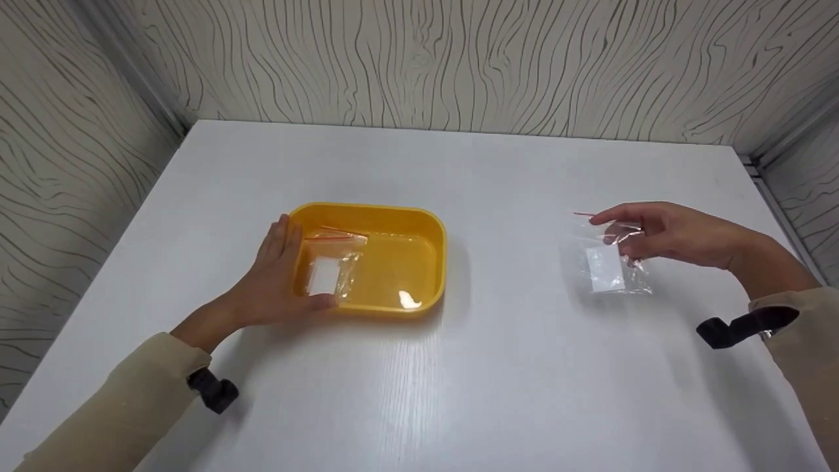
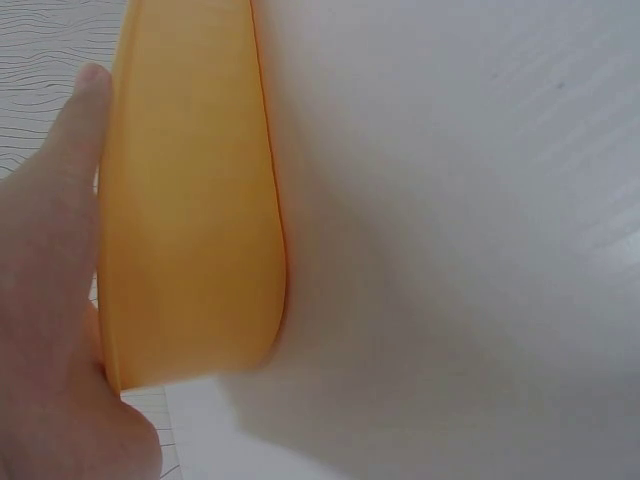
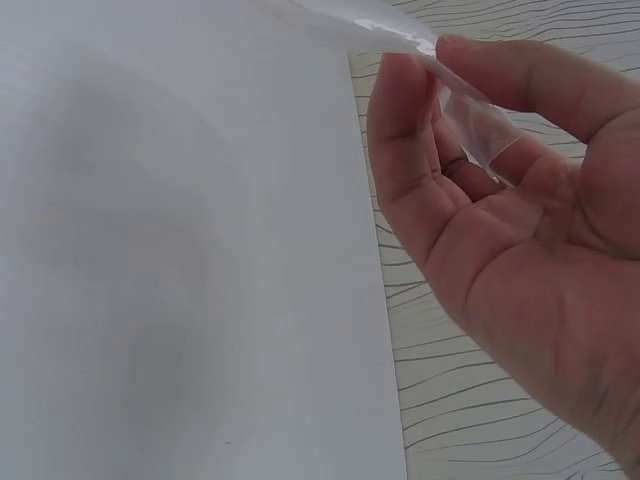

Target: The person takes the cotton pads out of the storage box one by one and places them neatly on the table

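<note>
My left hand (image 1: pixel 275 282) holds the left end of a yellow plastic tray (image 1: pixel 440 262), the thumb along the front rim and the fingers at the back left corner. The left wrist view shows the tray's outer wall (image 2: pixel 195 200) beside that hand. Inside the tray, at its left, lies clear zip bags (image 1: pixel 335 249) with red seal lines and a white insert. Off to the right, my right hand (image 1: pixel 675 233) pinches another clear zip bag (image 1: pixel 606 265) by its side, a white rectangular insert in it. In the right wrist view, thumb and finger meet on the bag's plastic (image 3: pixel 370 22).
Both hands are over a white table (image 1: pixel 406 373). Wood-grain patterned panels (image 1: pixel 426 65) stand behind it and at the sides. Black brackets (image 1: pixel 213 390) are strapped at both wrists.
</note>
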Motion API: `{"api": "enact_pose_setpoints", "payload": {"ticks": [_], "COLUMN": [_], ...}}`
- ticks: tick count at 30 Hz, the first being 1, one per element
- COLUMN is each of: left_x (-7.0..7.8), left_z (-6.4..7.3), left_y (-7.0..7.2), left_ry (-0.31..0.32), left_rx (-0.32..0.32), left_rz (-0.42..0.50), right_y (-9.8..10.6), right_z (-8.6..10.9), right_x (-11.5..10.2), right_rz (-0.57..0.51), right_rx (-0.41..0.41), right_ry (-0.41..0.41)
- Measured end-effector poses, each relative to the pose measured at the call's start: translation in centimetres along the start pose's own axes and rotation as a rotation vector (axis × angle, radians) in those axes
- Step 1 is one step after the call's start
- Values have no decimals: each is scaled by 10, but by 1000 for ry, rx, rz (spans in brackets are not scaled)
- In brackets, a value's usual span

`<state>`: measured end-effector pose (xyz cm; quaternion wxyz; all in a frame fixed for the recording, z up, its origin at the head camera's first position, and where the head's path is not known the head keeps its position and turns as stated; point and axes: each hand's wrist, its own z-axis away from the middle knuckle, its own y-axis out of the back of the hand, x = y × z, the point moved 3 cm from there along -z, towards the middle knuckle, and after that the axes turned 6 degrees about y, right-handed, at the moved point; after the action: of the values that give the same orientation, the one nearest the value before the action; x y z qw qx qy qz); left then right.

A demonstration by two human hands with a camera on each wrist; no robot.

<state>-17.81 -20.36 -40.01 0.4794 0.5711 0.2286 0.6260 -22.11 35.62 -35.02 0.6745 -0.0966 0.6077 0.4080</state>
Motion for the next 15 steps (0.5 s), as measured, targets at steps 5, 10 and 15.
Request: {"api": "enact_pose_setpoints", "payload": {"ticks": [5, 10, 15], "left_x": [0, 1, 1], "left_z": [1, 2, 2], "left_y": [0, 0, 0], "left_ry": [-5, -11, -8], "left_rx": [3, 4, 4], "left_rz": [2, 10, 16], "right_y": [5, 12, 19], "right_z": [8, 18, 29], "right_x": [10, 20, 30], "right_rz": [-2, -29, -41], "right_rx": [3, 0, 4], "right_ry": [6, 23, 16]}}
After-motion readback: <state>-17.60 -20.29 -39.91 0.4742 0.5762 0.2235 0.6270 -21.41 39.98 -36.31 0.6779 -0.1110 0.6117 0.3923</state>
